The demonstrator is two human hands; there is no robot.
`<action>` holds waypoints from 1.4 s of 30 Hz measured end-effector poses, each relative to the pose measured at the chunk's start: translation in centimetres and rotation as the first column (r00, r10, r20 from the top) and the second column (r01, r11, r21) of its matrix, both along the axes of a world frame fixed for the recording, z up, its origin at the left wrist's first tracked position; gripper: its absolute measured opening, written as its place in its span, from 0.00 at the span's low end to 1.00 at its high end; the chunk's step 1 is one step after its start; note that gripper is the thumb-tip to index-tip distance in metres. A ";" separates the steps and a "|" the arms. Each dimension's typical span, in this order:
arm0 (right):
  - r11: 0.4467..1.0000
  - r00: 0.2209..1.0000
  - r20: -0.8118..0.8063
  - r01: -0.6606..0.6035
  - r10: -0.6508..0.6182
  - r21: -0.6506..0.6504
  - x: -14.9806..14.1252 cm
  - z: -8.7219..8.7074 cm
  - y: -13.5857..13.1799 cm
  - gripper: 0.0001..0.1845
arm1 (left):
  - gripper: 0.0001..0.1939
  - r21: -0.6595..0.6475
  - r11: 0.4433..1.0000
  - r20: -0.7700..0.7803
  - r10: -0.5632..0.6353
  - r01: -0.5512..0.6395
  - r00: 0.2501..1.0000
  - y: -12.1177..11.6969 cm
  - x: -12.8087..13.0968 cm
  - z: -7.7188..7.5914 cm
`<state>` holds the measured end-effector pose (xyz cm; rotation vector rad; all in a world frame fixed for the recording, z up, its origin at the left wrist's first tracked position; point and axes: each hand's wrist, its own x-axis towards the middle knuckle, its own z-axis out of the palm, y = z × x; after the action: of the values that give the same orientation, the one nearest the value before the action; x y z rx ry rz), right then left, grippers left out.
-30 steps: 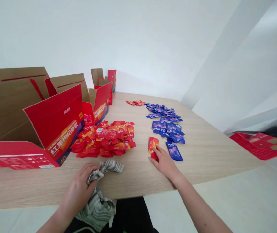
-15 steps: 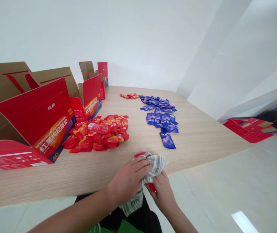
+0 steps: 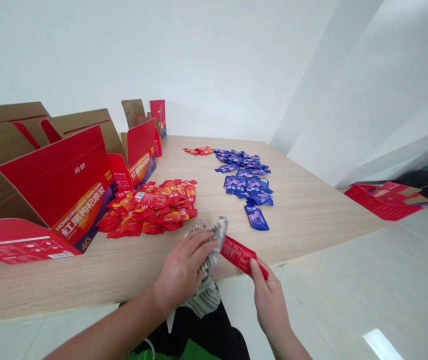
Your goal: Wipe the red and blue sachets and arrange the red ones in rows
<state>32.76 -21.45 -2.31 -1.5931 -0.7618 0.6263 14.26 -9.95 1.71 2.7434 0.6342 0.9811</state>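
Note:
My left hand [image 3: 183,267] grips a grey-and-white striped cloth [image 3: 207,248] at the table's front edge. My right hand [image 3: 270,304] pinches one end of a long red sachet [image 3: 239,256], whose other end reaches towards the cloth. A heap of red sachets [image 3: 150,210] lies left of my hands. Further back is a spread of blue sachets [image 3: 246,184], with a single blue sachet [image 3: 256,218] lying apart nearest my right hand. A small group of red sachets [image 3: 197,150] lies at the far end.
Open red-and-cardboard cartons [image 3: 67,182] with Chinese print stand along the left side of the light wood table [image 3: 304,220]. A flattened red carton [image 3: 382,201] lies on the pale floor at right. White walls rise behind.
The red sachet has left the table and now sits in my right hand, drawn out from the cloth. Both hands have moved apart, and the view has shifted slightly.

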 end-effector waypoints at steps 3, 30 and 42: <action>0.995 0.918 -0.392 -0.020 0.058 0.102 -3.2 2.1 0.5 0.28 | 0.28 0.170 0.968 -0.127 -0.166 0.186 0.978 -1.8 0.5 0.1; 0.798 0.219 0.835 -0.488 0.505 -0.354 -8.6 3.1 21.1 0.22 | 0.35 -0.104 0.950 0.011 0.298 -0.296 0.954 1.1 -13.9 -5.7; 0.815 0.495 0.725 -0.557 0.478 -0.158 -4.9 0.9 22.8 0.24 | 0.35 -0.065 0.951 0.023 0.304 -0.302 0.952 1.2 -14.0 -6.1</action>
<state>27.82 1.33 -1.45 -1.4966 -1.9343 0.3079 0.23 -8.76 -4.42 2.6193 1.0857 1.0437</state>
